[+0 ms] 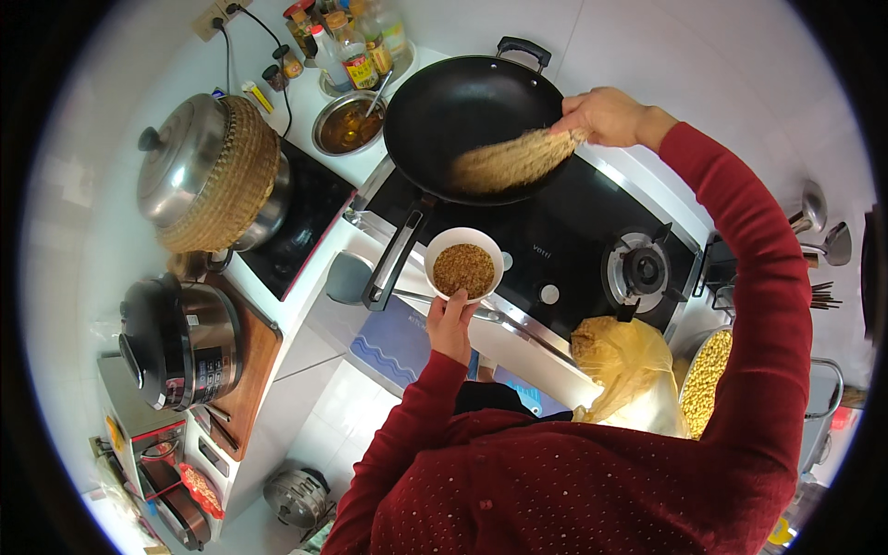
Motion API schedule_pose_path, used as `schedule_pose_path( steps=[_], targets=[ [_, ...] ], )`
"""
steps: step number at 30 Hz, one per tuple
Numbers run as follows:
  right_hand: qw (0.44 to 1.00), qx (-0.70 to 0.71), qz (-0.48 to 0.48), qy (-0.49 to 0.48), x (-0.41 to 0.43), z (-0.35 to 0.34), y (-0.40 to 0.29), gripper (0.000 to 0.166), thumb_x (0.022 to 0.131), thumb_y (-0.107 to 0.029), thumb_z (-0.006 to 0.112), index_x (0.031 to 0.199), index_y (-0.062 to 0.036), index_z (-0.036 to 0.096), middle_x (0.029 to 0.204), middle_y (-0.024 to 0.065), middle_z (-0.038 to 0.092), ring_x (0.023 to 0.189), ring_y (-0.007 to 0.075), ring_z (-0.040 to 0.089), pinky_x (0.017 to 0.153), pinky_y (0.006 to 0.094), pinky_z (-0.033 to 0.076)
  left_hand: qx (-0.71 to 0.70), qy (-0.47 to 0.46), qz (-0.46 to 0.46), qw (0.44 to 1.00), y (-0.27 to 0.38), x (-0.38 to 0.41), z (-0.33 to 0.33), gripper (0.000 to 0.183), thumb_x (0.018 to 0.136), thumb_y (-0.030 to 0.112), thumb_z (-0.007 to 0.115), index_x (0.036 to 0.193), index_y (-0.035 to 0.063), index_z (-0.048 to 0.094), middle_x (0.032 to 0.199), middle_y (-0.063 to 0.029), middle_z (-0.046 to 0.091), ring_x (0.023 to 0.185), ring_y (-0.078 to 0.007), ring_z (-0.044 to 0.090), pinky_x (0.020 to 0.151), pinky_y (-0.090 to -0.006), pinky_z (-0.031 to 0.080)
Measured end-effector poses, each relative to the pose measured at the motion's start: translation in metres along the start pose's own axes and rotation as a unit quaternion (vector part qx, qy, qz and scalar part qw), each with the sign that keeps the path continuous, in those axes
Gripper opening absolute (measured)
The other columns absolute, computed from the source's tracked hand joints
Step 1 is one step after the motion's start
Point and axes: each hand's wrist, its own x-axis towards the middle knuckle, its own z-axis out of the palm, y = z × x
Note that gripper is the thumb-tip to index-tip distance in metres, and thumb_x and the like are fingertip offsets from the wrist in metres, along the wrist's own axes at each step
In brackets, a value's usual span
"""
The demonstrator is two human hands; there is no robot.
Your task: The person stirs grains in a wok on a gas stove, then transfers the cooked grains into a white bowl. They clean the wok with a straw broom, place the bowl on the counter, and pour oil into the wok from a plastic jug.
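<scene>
My left hand (452, 326) grips the rim of a white bowl (431, 243), thumb over the near edge. Brown grains or seeds (463, 270) fill much of the bowl. My right hand (602, 119) is closed around the narrow end of a straw brush (517, 161). The brush's blurred bristles reach down into the black wok (472, 97), whose inside shows no food. The wok sits on the left side of a black glass gas hob (555, 215), its long handle (394, 260) pointing toward me, just left of the bowl.
Beyond the hob's left end are a metal bowl of brown liquid (347, 125) with a spoon, and bottles (357, 62). A lidded steamer (208, 173) and an electric cooker (184, 343) stand left. To the right are a bare burner (644, 270), a yellow plastic bag (624, 354) and yellow beans (706, 381).
</scene>
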Motion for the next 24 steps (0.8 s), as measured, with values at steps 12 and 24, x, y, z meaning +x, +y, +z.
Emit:
schedule_pose_path(
  steps=[12,24],
  targets=[
    [0.966,0.236,0.089,-0.059,-0.038,-0.078,-0.035,0.063,0.064,0.004,0.076,0.122,-0.0186,0.065,0.104,0.005,0.061,0.099,0.0253,0.058,0.087,0.0344,0.048,-0.009,-0.006,0.035,0.999,0.005,0.023,0.023,0.034,0.087,0.014,0.067,0.111,-0.0049,0.052,0.109,-0.0115,0.057,0.099,-0.0187,0.059,0.091,-0.0305,0.051],
    [0.983,0.133,0.09,0.093,-0.087,-0.099,-0.065,0.057,0.071,-0.002,0.069,0.124,-0.0222,0.063,0.098,0.0021,0.058,0.093,0.0212,0.059,0.083,0.0321,0.048,-0.006,-0.031,0.021,0.999,0.003,0.012,0.024,0.03,0.091,0.014,0.062,0.115,-0.0014,0.053,0.109,-0.0091,0.062,0.098,-0.0171,0.062,0.088,-0.0309,0.052]
  ],
)
